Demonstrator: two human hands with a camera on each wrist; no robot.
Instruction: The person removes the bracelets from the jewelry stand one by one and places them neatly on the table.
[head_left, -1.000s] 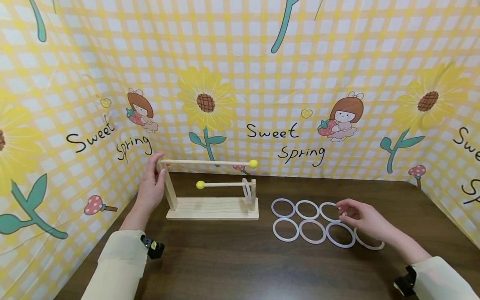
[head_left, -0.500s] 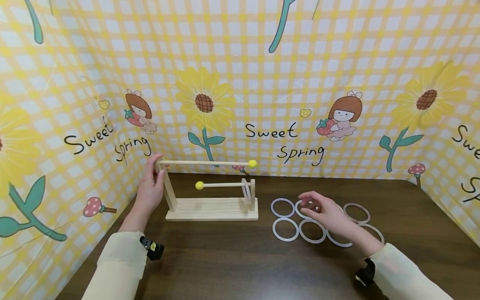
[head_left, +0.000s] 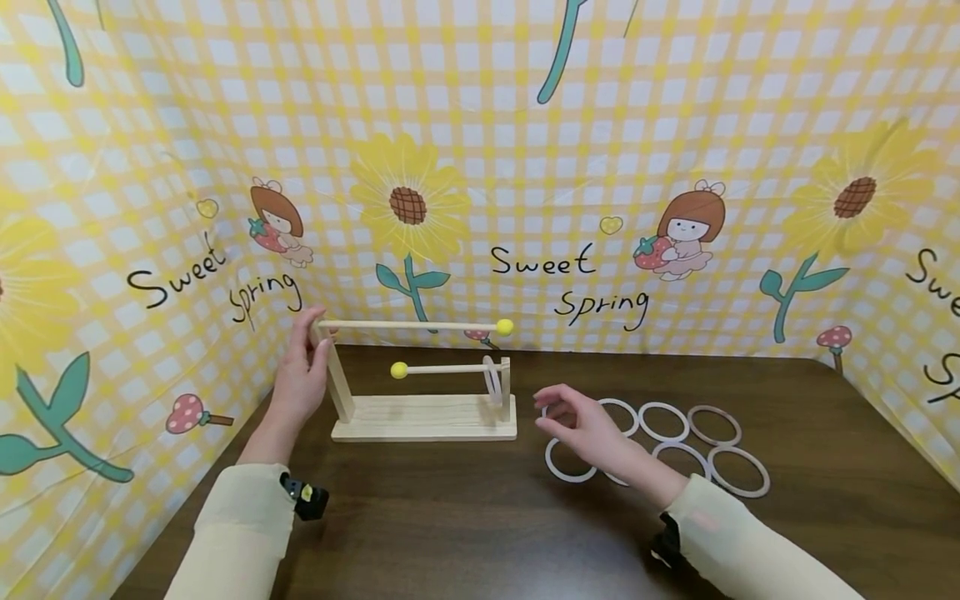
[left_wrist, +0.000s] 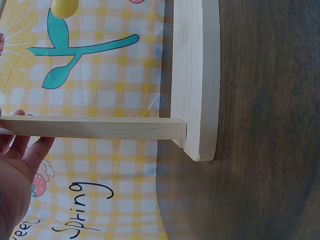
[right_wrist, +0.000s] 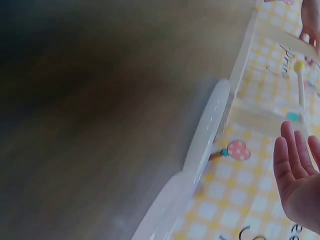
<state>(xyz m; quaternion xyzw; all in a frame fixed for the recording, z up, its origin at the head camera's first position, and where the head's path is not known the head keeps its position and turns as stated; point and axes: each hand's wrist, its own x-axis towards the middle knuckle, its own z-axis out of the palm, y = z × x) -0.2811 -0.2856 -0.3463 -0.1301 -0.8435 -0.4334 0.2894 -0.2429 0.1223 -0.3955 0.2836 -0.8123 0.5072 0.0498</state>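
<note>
A pale wooden stand (head_left: pixel 423 417) has two posts of different height, each with a rod ending in a yellow ball. One whitish ring (head_left: pixel 498 397) hangs on the lower rod (head_left: pixel 446 369), close to the short post. My left hand (head_left: pixel 300 379) grips the top of the tall post (left_wrist: pixel 100 128), thumb on one side and fingers on the other. Over the left end of the loose rings, my right hand (head_left: pixel 592 429) hovers with loosely bent fingers, partly hiding the leftmost back ring (head_left: pixel 549 412). Nothing shows in its fingers (right_wrist: pixel 295 160) in the right wrist view.
Several pale rings lie flat in two rows on the dark wooden table (head_left: pixel 450 517), including a front-left ring (head_left: pixel 572 480) and a pinkish-brown ring (head_left: pixel 714 407) at the back right. Checked yellow cloth (head_left: pixel 525 167) walls in the back and sides.
My right hand has swept left along the rings, from the third back ring to the leftmost one, uncovering the rings on the right. The left hand and stand have stayed put.
</note>
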